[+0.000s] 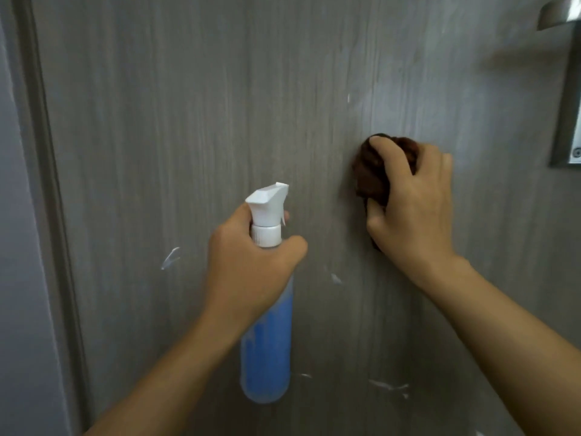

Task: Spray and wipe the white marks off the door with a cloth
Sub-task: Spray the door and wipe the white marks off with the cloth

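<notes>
A: Start at the left. What stands there?

B: A grey door frame, vertical, at the door's left edge. Next to it is the door, grey with a wood-grain finish.

A: Location of the white marks?

B: One curved white mark sits left of the left hand. A small one lies between the two forearms. Further streaks run low on the door, under the right forearm, and a faint fleck sits higher up.

A: State of the hands?

B: The left hand grips the neck of a spray bottle, fingers wrapped round it. The bottle hangs upright, holds blue liquid, and its white nozzle points toward the door. The right hand clutches a bunched dark brown cloth and presses it flat against the door, right of the bottle.

A: And the far right?

B: A metal lever handle on a metal plate, above and right of the cloth.
</notes>
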Demonstrator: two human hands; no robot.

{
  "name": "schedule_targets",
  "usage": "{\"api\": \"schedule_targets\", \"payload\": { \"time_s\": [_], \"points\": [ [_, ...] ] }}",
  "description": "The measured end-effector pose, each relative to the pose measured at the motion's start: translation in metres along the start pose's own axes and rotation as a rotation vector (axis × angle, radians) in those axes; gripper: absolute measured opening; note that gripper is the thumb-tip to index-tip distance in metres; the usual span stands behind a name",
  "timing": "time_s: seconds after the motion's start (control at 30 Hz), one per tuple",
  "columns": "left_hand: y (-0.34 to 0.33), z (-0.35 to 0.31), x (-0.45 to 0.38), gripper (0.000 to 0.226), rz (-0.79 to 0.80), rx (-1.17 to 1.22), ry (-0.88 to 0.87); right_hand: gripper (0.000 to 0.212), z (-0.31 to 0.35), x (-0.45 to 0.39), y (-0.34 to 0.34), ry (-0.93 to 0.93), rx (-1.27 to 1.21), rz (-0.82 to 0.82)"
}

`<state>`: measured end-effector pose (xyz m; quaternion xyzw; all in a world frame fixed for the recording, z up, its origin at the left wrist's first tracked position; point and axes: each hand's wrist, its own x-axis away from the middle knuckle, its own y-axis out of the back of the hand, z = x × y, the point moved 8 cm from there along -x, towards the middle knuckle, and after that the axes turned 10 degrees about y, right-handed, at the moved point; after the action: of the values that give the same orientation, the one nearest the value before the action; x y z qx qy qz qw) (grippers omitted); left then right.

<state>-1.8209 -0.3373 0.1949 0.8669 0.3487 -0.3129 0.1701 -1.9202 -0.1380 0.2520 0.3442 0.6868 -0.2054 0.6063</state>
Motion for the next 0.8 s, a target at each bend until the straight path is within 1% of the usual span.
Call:
{"api": "schedule_targets", "payload": {
  "time_s": [0.1,0.27,0.4,0.47,0.57,0.7,0.8],
  "points": [
    [0.001,0.008,-0.004,0.022,0.061,0.066,-0.029,0.070,-0.009,0.006,0.009,-0.047,0.064,-0.032],
    [-0.004,0.026,-0.015,0.025,0.200,0.177,-0.011,0.071,-0.012,0.016,0.015,-0.115,0.138,0.000],
    [-0.011,0.034,-0.029,0.026,0.325,0.255,0.014,0.068,-0.010,0.025,0.024,-0.219,0.096,-0.096],
    [-0.014,0.027,-0.038,0.025,0.369,0.298,0.008,0.069,-0.014,0.022,0.027,-0.256,0.132,-0.113],
    [-0.020,0.013,-0.052,0.025,0.406,0.354,-0.004,0.072,-0.018,0.014,0.022,-0.300,0.206,-0.052],
    [-0.024,0.007,-0.049,0.022,0.436,0.378,-0.021,0.074,-0.009,0.019,0.013,-0.292,0.269,0.010],
    [-0.023,0.015,-0.039,0.025,0.442,0.383,0.003,0.084,0.008,0.035,0.000,-0.271,0.293,0.074]
  ]
}}
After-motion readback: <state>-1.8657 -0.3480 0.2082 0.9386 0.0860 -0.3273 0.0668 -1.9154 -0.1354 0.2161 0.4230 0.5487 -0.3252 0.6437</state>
